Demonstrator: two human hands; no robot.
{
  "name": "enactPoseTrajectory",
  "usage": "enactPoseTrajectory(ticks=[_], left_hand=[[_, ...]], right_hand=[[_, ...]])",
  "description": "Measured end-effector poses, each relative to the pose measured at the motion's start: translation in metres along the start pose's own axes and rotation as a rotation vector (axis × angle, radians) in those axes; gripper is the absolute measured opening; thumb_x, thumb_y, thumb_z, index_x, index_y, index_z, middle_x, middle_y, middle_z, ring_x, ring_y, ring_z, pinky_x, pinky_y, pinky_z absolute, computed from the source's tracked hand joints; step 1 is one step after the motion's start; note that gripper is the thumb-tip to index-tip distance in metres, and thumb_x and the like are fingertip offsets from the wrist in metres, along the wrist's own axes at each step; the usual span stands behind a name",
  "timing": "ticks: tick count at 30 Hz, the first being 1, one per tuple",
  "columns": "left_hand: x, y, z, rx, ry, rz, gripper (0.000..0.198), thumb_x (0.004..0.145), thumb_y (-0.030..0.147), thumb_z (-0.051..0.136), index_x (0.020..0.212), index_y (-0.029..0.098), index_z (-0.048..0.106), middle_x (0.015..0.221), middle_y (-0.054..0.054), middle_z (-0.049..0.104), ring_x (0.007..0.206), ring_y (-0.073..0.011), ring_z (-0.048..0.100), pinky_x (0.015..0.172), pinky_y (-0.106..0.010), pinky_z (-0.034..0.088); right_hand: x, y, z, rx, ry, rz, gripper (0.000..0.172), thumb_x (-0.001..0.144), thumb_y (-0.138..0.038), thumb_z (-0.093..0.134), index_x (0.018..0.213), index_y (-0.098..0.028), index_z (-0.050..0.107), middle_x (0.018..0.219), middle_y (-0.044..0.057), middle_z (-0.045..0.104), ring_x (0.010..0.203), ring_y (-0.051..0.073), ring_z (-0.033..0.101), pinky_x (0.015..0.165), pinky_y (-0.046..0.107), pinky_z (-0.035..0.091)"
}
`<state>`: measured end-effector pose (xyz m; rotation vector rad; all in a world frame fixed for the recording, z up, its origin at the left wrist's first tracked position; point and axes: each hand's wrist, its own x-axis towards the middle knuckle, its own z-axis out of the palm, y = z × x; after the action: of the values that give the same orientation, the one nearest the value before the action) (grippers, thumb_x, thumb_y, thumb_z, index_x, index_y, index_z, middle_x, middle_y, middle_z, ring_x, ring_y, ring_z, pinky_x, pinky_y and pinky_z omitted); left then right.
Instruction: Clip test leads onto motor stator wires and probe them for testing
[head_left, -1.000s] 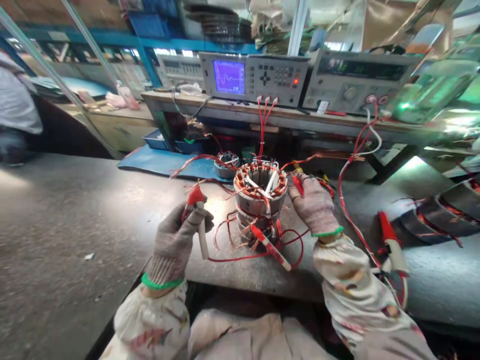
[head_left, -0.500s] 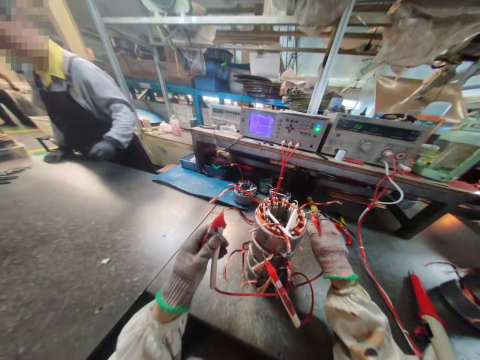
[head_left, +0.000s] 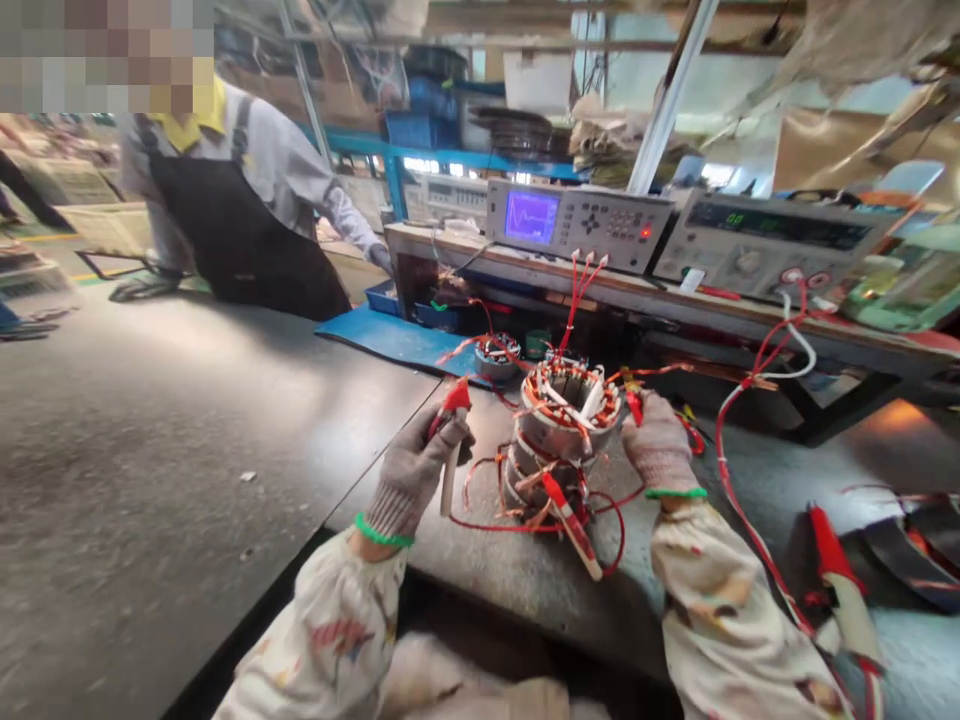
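Observation:
Stacked motor stators with copper windings [head_left: 562, 440] stand upright between my hands. My left hand [head_left: 416, 460], in a grey knit glove, is closed around a red-tipped test clip [head_left: 457, 396] left of the stack, apart from it. My gloved right hand [head_left: 664, 445] grips another red clip [head_left: 635, 407] at the stack's right, beside a copper lead [head_left: 652, 371]; whether its jaws bite the lead I cannot tell. A third red-and-white clip [head_left: 568, 515] hangs on wires at the stack's front, its red cable looping around the base.
Behind stands a tester with a purple screen [head_left: 531, 216], next to a second meter [head_left: 772, 240]. A small stator [head_left: 497, 355] sits on a blue mat [head_left: 390, 342]. At right lie a large red clip [head_left: 829, 545] and cables. A co-worker in a dark apron [head_left: 232, 220] stands at left.
The camera view has shifted. The tester's lit indicator has gone from green to red. The co-worker's arm now stretches toward the shelf. Both my hands still hold their clips.

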<state>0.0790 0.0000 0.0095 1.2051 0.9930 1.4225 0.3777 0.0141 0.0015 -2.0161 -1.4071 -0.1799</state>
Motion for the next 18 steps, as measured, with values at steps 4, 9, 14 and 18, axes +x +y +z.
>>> enactPoseTrajectory(ticks=[4, 9, 14, 18], left_hand=[[-0.013, -0.002, -0.01, 0.144, -0.002, 0.008, 0.038, 0.079, 0.051, 0.072, 0.093, 0.018, 0.061, 0.068, 0.002, 0.065, 0.055, -0.0119, 0.06, 0.055, -0.024, 0.052], [-0.036, -0.016, -0.045, 0.702, -0.211, -0.003, 0.035, 0.08, 0.051, 0.068, 0.096, 0.02, 0.073, 0.073, -0.002, 0.074, 0.063, -0.0177, 0.068, 0.056, -0.025, 0.052], [-0.041, -0.026, -0.05, 0.871, -0.354, 0.156, 0.036, 0.082, 0.046, 0.069, 0.105, 0.02, 0.079, 0.092, -0.007, 0.08, 0.08, -0.0233, 0.075, 0.073, -0.03, 0.059], [-0.038, -0.026, -0.047, 0.78, -0.382, 0.22, 0.035, 0.085, 0.04, 0.071, 0.112, 0.018, 0.077, 0.098, -0.008, 0.08, 0.084, -0.0223, 0.075, 0.076, -0.03, 0.06]], right_hand=[[-0.054, -0.002, -0.033, 0.124, -0.129, 0.045, 0.033, 0.085, -0.045, 0.059, 0.099, -0.017, 0.069, 0.087, 0.009, 0.072, 0.079, 0.025, 0.067, 0.075, 0.036, 0.055], [-0.149, -0.034, -0.051, 0.453, -0.13, -0.275, 0.046, 0.079, -0.058, 0.073, 0.101, -0.017, 0.072, 0.093, 0.011, 0.076, 0.078, 0.024, 0.072, 0.068, 0.031, 0.059], [-0.154, -0.06, -0.027, 0.526, -0.179, -0.065, 0.025, 0.083, -0.04, 0.066, 0.096, -0.019, 0.071, 0.088, 0.009, 0.076, 0.075, 0.021, 0.071, 0.07, 0.032, 0.058], [-0.139, -0.038, -0.049, 0.913, -0.677, 0.173, 0.036, 0.077, -0.046, 0.069, 0.101, -0.02, 0.068, 0.079, 0.001, 0.068, 0.066, 0.016, 0.06, 0.059, 0.026, 0.05]])
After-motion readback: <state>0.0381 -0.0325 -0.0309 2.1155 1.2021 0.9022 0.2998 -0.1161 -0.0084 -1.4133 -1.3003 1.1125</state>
